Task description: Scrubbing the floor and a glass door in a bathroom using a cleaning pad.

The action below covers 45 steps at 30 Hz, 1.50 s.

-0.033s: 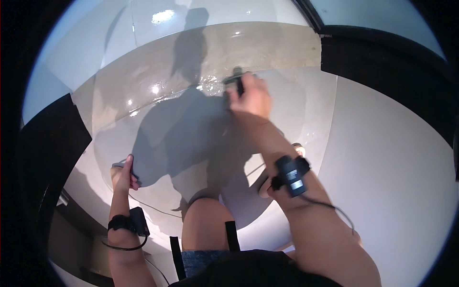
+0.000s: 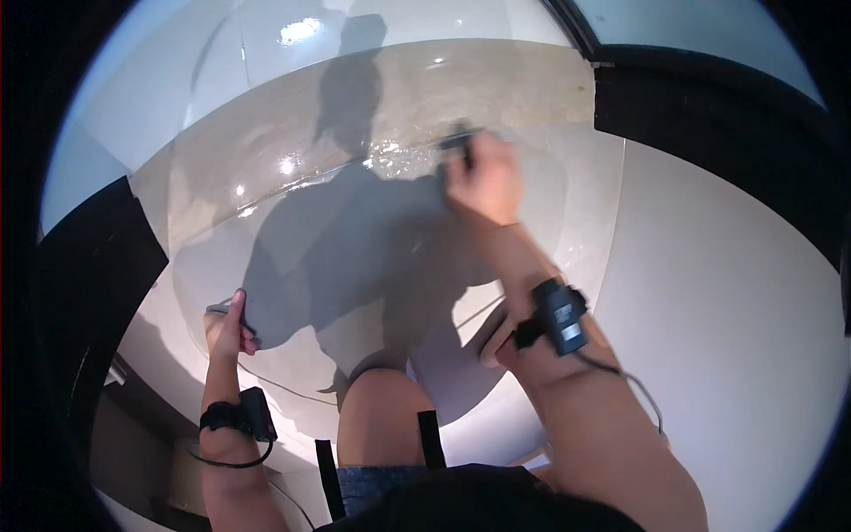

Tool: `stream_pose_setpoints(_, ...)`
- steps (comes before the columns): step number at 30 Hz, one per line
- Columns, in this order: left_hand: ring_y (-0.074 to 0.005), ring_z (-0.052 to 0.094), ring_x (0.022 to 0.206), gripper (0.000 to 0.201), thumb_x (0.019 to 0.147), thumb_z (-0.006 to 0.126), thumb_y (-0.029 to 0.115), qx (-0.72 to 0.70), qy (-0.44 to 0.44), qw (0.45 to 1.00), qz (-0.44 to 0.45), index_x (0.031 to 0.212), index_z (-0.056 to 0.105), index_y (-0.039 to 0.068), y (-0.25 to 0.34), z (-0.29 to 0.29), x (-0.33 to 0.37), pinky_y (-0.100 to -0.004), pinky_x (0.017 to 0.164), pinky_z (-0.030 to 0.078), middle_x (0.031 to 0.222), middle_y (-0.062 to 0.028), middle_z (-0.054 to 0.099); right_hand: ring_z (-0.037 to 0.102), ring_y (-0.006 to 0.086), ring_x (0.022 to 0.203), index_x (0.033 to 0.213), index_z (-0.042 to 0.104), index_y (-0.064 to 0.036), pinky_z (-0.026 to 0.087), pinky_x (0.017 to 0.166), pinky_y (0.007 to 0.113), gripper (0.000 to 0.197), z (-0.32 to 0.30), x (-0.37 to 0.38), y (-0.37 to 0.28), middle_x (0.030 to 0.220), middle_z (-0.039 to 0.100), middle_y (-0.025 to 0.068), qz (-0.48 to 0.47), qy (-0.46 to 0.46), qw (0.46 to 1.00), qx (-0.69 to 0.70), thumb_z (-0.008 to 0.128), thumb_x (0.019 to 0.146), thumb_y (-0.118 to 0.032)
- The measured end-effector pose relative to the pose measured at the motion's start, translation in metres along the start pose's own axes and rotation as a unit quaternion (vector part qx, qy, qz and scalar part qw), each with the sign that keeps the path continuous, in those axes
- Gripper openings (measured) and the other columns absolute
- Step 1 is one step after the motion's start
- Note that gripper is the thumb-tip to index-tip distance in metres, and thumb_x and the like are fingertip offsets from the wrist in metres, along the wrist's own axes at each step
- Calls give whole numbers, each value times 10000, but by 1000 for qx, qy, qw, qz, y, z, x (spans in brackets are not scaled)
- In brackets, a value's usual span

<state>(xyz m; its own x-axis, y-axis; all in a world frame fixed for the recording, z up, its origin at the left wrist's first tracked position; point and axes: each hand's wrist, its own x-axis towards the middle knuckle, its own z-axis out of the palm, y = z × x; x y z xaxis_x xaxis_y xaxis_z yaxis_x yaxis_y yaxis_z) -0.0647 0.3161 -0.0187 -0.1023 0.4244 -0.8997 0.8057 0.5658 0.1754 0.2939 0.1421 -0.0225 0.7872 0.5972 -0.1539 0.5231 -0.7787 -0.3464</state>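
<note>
My right hand (image 2: 492, 182) is stretched out at the far edge of the grey floor (image 2: 355, 257), blurred by motion. Its fingers are closed round a dark handheld object (image 2: 458, 149), probably a scrubbing brush, pressed near the seam where the floor meets a beige strip (image 2: 487, 89). Wet, glinting patches lie just left of it. At the left, my left hand (image 2: 229, 328) is curled with the thumb up. A grey edge shows beside its fingers, but what it grips is mostly hidden. Each forearm wears a small black strapped device with a cable.
Black panels stand at the left (image 2: 97, 257) and the upper right (image 2: 709, 133). White glossy wall (image 2: 177, 80) rises behind the beige strip. A thin cord (image 2: 297, 390) runs across the floor near my bare knee (image 2: 386, 417). My shadow covers much of the floor.
My right hand and the dark object have shifted to the right along the seam, the forearm moving with them. My left hand stays nearly where it was.
</note>
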Motion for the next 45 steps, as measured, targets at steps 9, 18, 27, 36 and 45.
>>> stream_pose_setpoints(9, -209, 438, 262, 564, 752, 669, 466, 25, 34, 999, -13, 468, 457, 28, 1, -1, 2, -312, 253, 385, 390, -79, 440, 504, 354, 898, 896, 571, -33, 394, 836, 439, 224, -21, 43, 103, 881, 585, 160, 172, 102, 978, -60, 641, 707, -130)
stream_pose_setpoints(18, -207, 451, 269, 543, 758, 656, 480, 28, 6, 999, -20, 628, 517, -29, -9, -4, 5, -317, 247, 384, 408, -76, 453, 499, 350, 914, 895, 551, -20, 408, 806, 436, 209, -39, 78, 123, 914, 570, 174, 117, 101, 981, -118, 631, 734, -124)
stream_pose_setpoints(27, -201, 446, 269, 547, 734, 708, 414, 4, 7, 1000, -23, 457, 473, 4, 5, -4, 5, -307, 264, 382, 406, -90, 466, 475, 355, 865, 826, 538, -53, 399, 744, 443, 189, 21, 57, -12, 899, 531, 144, -206, 49, 976, 50, 634, 673, -109)
stream_pose_setpoints(36, -197, 460, 285, 565, 721, 712, 445, 14, -12, 998, -52, 437, 461, 25, -3, -11, 2, -299, 279, 399, 408, -97, 470, 473, 330, 870, 886, 571, -81, 421, 748, 427, 255, 33, -1, -65, 934, 517, 125, -143, 7, 989, 26, 650, 644, -68)
stream_pose_setpoints(45, -191, 472, 303, 576, 702, 712, 478, 16, -31, 996, -78, 431, 463, 34, -1, -10, 10, -296, 313, 413, 418, -91, 483, 501, 363, 901, 899, 575, -64, 433, 743, 445, 250, 33, -4, -62, 928, 543, 161, -83, -5, 996, 26, 678, 710, -191)
